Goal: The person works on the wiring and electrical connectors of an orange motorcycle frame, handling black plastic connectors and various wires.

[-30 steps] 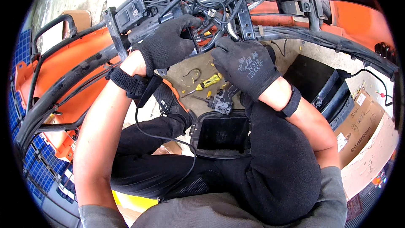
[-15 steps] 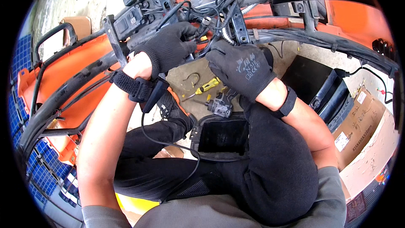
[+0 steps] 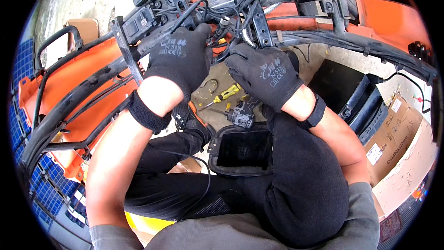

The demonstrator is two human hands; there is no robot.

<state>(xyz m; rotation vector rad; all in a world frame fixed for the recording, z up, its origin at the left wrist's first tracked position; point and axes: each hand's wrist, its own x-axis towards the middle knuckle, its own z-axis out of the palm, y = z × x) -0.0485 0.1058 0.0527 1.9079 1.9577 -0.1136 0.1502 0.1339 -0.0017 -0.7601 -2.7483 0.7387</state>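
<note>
Both my hands wear black gloves and work at the wiring on a dark metal frame [image 3: 319, 38]. My left hand [image 3: 178, 60] is closed beside a cable connector with a silvery end [image 3: 224, 21], its back turned up. What its curled fingers hold is hidden beneath it. Close by on the right, my right hand [image 3: 266, 74] is closed too, fingers bent down below a ribbed silver conduit [image 3: 249, 38]. Whatever lies in those fingers is also out of sight. Black wires [image 3: 240, 0] tangle just beyond both hands.
Below the hands lie a yellow-handled screwdriver [image 3: 226, 93], a grey power drill [image 3: 242, 113] and a black open bin [image 3: 243, 172]. Orange body panels [image 3: 69, 83] flank the frame. Cardboard boxes [image 3: 393, 143] and a black box [image 3: 333, 83] stand at the right.
My left hand has rolled so its back faces up, and its wrist has shifted slightly right and down. The right hand has barely moved.
</note>
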